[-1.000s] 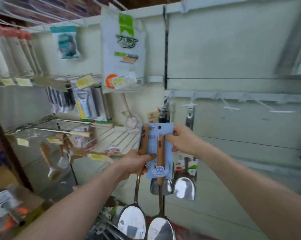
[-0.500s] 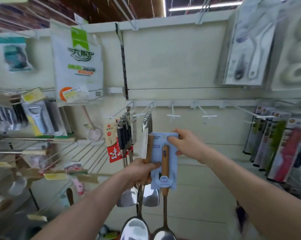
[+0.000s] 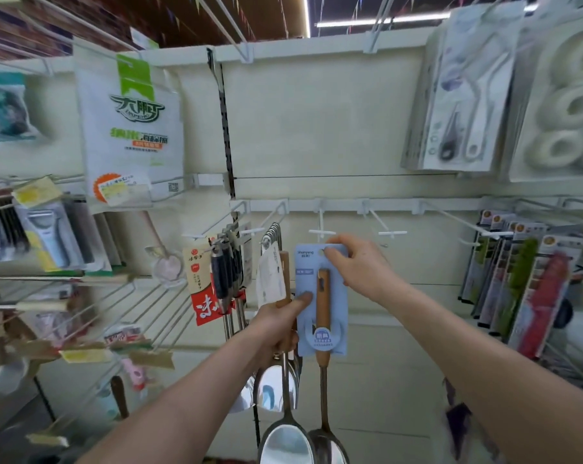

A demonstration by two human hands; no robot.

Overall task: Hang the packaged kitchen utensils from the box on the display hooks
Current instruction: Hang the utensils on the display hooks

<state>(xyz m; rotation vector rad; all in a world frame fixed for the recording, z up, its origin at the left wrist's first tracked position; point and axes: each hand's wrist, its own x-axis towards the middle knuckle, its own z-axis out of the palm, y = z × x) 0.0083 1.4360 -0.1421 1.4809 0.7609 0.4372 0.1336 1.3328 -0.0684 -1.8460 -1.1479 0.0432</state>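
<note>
"Holding what, were the hands?" asked the listener.

"Two long-handled spoons. The front spoon (image 3: 323, 296) was strapped to a blue card (image 3: 337, 313), which hung just below the bare hook (image 3: 322, 232). Its hang hole (image 3: 321, 252) sat close under the hook's tip but was not yet on it. The left hand (image 3: 276, 326) gripped from below the hook and a little to its left. Its thumb lay flat on the card, and its fingers were curled round the wooden handle of the second spoon (image 3: 285, 272) behind, seemingly to bear the weight of both. The right hand (image 3: 360, 266) pinched the card's top corner with one fingertip beside the hole, likely to steer it."

"And around that hook?"

"It stuck out from a white rail (image 3: 337, 205) just above. A row of steel ladles (image 3: 273, 234) hung just left of the hook, and to its right another peg (image 3: 392, 233) carried nothing. Both spoon bowls (image 3: 286, 443) dangled well below the hook. The box was out of view."

"What did the next move call for?"

"By my judgement, raising the card slightly and threading the hole over the tip. The hole looked small, and the heavy bowl could swing it off line."
</note>
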